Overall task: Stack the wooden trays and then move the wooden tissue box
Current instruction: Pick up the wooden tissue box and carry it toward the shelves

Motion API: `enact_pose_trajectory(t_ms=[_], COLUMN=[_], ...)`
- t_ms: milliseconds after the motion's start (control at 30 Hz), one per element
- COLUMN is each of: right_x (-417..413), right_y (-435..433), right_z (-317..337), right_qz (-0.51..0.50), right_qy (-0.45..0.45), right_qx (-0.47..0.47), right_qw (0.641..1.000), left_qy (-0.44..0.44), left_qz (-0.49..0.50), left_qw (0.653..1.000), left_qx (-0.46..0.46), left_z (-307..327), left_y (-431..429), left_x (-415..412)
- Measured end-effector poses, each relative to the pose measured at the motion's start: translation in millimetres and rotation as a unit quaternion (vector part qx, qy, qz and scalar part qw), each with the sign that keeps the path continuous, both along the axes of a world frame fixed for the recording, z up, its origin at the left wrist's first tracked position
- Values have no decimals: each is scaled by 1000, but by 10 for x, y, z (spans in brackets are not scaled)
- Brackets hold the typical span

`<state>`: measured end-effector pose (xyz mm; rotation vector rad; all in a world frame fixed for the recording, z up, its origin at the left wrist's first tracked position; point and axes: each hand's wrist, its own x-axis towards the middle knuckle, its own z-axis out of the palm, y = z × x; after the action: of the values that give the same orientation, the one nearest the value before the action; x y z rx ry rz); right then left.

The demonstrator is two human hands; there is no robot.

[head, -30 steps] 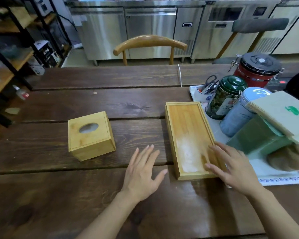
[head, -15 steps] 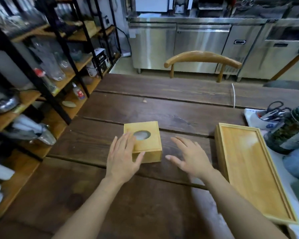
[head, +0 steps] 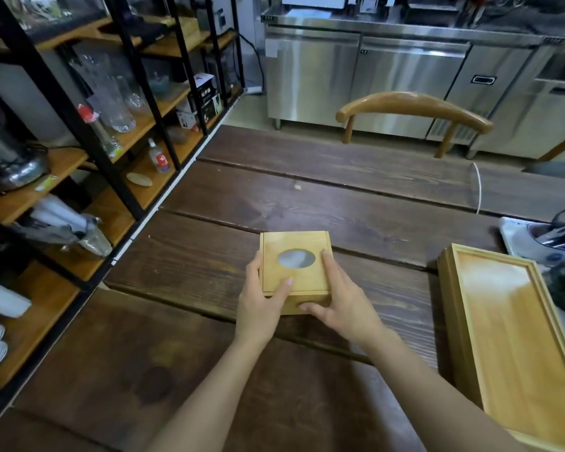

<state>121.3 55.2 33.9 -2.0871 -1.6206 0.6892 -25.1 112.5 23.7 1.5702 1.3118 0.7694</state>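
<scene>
One square light-wood tissue box (head: 296, 265) with an oval top opening, mid dark plank worktop (head: 356, 203), our two hands clasping it, left hand (head: 261, 305) and right hand (head: 341, 305) each in a grip pressed on its sides, one stack of rectangular wooden trays (head: 516, 337) well apart at right, one curved-back wooden chair (head: 415, 107) beyond.

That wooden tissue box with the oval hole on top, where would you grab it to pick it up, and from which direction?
Grip the wooden tissue box by its two opposite side walls, coming from the near side, as the left hand and right hand do here. Its walls look flat and parallel, and it sits square on the table, so a two-sided squeeze should hold. The oval hole on top offers a poorer grip.
</scene>
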Motion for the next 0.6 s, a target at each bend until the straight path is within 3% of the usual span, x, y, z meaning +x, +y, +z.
enact_pose_trajectory(t_ms=[267,600], right_x=[-225,-1088], right_y=[-73,-236], right_z=[169,506], right_qz=[-8,61], right_qy=[28,46], right_qx=[51,72], right_qw=[998,994], left_qy=[-153,-126], left_qz=[34,85], left_qw=[985,987], left_qx=[-76,-53], left_z=[43,358], left_y=[-161,-449], left_x=[-197,-1079])
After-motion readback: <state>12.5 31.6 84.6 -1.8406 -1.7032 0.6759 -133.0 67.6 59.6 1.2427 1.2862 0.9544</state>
